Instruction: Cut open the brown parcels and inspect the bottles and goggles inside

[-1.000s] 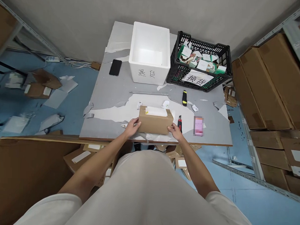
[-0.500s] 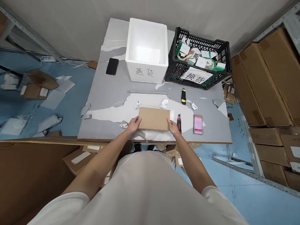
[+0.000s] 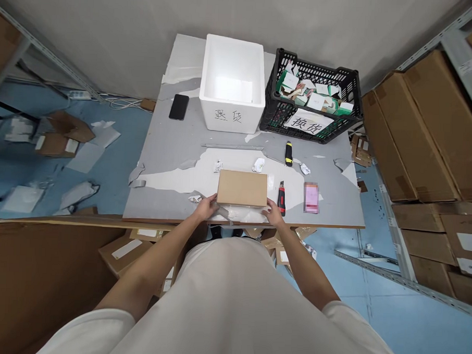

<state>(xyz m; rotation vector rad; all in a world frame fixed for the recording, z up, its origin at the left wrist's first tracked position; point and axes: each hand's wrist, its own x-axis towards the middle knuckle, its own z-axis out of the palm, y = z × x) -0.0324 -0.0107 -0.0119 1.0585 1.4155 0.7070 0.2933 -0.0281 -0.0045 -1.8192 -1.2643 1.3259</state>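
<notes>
On the far left, a large open carton [image 3: 51, 278] stands below a grey table [image 3: 170, 148]. A black phone [image 3: 179, 107] lies towards the table's left back corner.

Next comes the left hand [image 3: 206, 207], its fingers bent at the near left corner of a small brown box [image 3: 242, 188]. Whether they grip or merely touch, I cannot tell.

The box is at the middle of the table's near side, just behind a strip of crumpled white plastic [image 3: 242, 215]. It has been turned since a second ago: then a white label showed along its top, while now a plain broad face is uppermost and the label is out of view. Behind it is an open white tub [image 3: 234, 119] with handwriting on its front.

The right hand [image 3: 272, 214] is at the box's near right corner, its grip equally unclear. Both hands have moved lower, from the sides of the box to its near corners, so the box seems to be midway through being handled.

Just beside the right hand lies a red and black knife [image 3: 282, 200]. Farther back are a yellow and black knife [image 3: 289, 154] and a black crate [image 3: 274, 108] holding torn green-and-white packets [image 3: 316, 101].
</notes>
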